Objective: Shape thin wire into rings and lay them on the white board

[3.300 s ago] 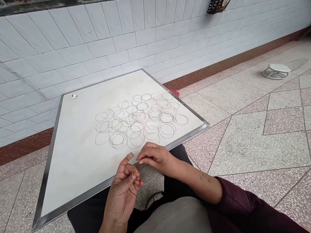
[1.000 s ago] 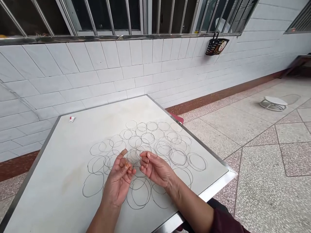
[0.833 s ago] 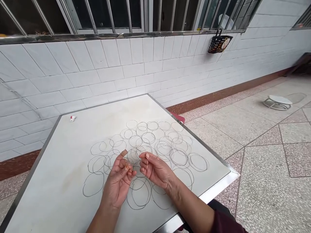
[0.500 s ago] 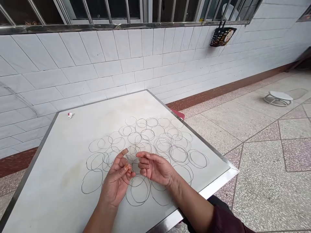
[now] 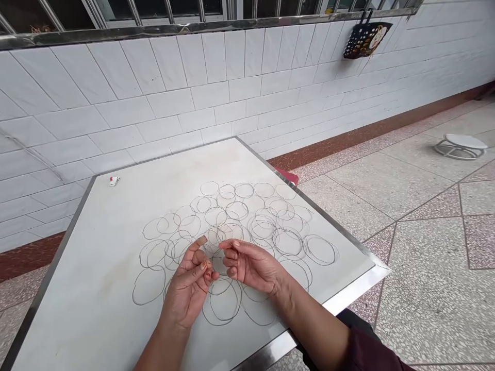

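Note:
Many thin dark wire rings [image 5: 287, 255] lie flat and overlapping on a white table [image 5: 88, 299] with a metal edge. Above the near part of them is my left hand [image 5: 185, 288], palm up, its thumb pressed to the fingers and its index finger raised. My right hand [image 5: 251, 265] faces it a short way to the right, thumb against the index finger and the other fingers curled. Whatever the fingertips pinch is too fine to tell apart from the rings behind.
At the table's far left corner lies a small white and red object [image 5: 114, 181]. White tiled wall [image 5: 166, 116] rises behind, with a dark patterned bag [image 5: 365, 41] hanging from the window bars. A low white stool [image 5: 460, 146] stands on the floor at right. Something red [image 5: 289, 176] shows past the table edge.
My view has shifted slightly, so the wall, bag and stool sit differently in it. Both hands keep nearly the same pose over the rings.

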Demonstrator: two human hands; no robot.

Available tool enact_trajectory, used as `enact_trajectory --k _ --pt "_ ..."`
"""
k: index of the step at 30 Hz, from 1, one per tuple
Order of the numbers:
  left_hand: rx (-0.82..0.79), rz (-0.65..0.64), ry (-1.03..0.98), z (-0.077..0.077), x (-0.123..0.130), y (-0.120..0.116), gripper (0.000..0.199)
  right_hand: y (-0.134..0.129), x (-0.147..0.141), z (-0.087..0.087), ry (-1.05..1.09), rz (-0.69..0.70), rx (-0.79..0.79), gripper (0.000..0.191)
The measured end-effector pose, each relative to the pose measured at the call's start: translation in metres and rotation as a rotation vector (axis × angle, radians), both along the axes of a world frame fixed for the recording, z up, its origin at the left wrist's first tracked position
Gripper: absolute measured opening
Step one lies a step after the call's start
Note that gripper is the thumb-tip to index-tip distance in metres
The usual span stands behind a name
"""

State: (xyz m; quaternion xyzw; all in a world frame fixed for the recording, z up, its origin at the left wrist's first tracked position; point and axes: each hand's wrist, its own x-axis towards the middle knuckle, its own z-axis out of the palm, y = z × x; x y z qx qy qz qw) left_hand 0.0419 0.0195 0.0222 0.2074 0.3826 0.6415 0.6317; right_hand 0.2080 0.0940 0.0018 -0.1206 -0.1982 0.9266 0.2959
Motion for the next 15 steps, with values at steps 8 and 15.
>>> enact_trajectory --k 8,15 --pt "0.011 0.034 -0.022 -0.0016 0.0001 0.0009 0.055 0.0005 -0.0025 -0.0032 -0.012 -0.069 0.018 0.03" --pt "-0.011 0.106 -0.056 0.001 0.0027 0.0006 0.055 -0.0009 0.0005 -0.0018 0.011 -0.043 0.07 0.029"
